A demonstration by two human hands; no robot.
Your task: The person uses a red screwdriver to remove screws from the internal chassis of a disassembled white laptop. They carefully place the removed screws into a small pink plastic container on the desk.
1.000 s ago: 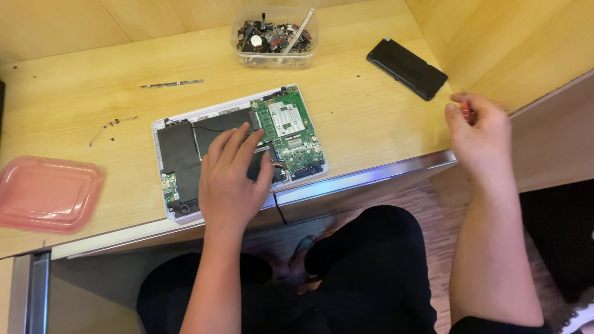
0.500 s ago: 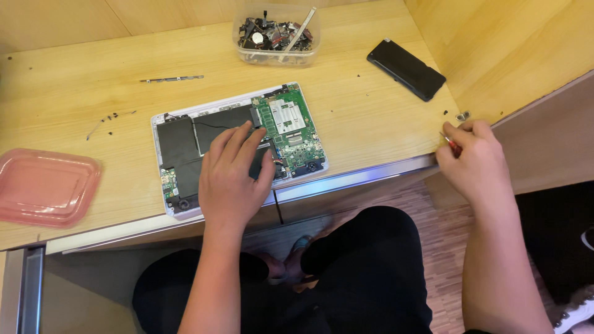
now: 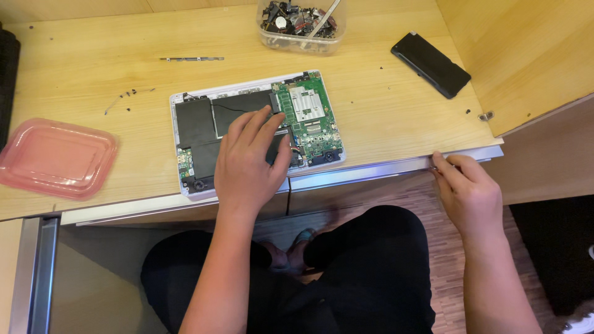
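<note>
Green board and black battery lie bare in the opened laptop [image 3: 257, 133], centre desk [image 3: 93, 74]; my left hand [image 3: 250, 164] presses flat on it, fingers spread. My right hand [image 3: 470, 192] has dropped from three o'clock to the desk edge at four, fingers pinched; contents unclear.

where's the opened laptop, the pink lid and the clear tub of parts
opened laptop [image 3: 306, 117]: head view, on its green circuit board
pink lid [image 3: 55, 158]: head view, on the middle of its flat top
clear tub of parts [image 3: 301, 38]: head view, on its front wall
</note>
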